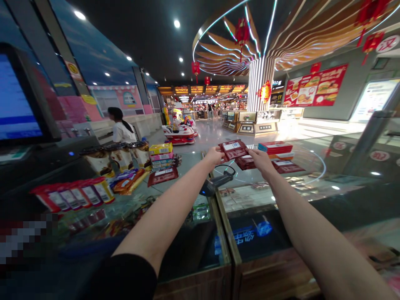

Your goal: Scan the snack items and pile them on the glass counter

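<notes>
Just right of the frame's centre, a maroon packet [233, 150] lies between the hands, long axis running roughly left to right. The left hand [214, 156] pinches its left end; the right hand [261, 161] is at its right, grip unclear. A lower packet [245, 163] is partly hidden.

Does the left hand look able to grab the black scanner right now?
Probably not immediately: the left hand is holding a brown packet. Once freed, likely yes; the black scanner is nearby with nothing visible on top.
</notes>
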A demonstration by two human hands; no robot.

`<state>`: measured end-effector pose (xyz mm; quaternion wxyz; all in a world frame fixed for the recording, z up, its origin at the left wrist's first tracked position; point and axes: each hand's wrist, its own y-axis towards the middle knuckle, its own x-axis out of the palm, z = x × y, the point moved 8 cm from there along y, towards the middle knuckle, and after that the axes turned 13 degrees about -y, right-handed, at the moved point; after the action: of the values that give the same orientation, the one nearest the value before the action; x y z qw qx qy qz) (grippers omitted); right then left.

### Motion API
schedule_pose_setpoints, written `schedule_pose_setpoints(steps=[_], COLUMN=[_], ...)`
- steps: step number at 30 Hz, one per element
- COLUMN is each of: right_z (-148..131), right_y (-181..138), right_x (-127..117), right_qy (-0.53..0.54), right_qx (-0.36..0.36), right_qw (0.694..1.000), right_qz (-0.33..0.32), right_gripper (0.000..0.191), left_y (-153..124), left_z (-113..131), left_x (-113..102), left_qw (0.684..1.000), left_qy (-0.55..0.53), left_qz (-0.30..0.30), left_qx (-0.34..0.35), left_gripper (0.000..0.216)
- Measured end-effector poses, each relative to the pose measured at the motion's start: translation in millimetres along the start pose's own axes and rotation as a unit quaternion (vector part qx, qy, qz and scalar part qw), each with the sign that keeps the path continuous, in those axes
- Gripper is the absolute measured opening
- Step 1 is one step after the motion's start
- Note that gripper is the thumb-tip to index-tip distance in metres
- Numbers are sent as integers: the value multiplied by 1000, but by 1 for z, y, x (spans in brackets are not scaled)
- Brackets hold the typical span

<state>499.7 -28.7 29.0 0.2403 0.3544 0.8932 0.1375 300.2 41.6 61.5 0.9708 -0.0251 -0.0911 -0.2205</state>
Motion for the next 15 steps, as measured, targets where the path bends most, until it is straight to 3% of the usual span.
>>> schedule_pose_setpoints(steps=[7, 12, 15], right_z=[20, 25, 32], right_y=[12, 13, 15], right_x=[-22, -42, -45], right_qy=[-102, -154, -167], right_qx=[13, 33, 37], right_qw=[993, 981, 979], right_qz=[63, 116, 115], right_gripper=[37, 38, 39], left_y=[25, 41, 48], left_z=[-17, -30, -38], left_x=[40, 54, 59], left_qw=[999, 996, 994], left_qy=[3, 41, 59], left_qz=[-23, -9, -1], left_qx=[35, 77, 91], left_gripper=[38, 36, 37])
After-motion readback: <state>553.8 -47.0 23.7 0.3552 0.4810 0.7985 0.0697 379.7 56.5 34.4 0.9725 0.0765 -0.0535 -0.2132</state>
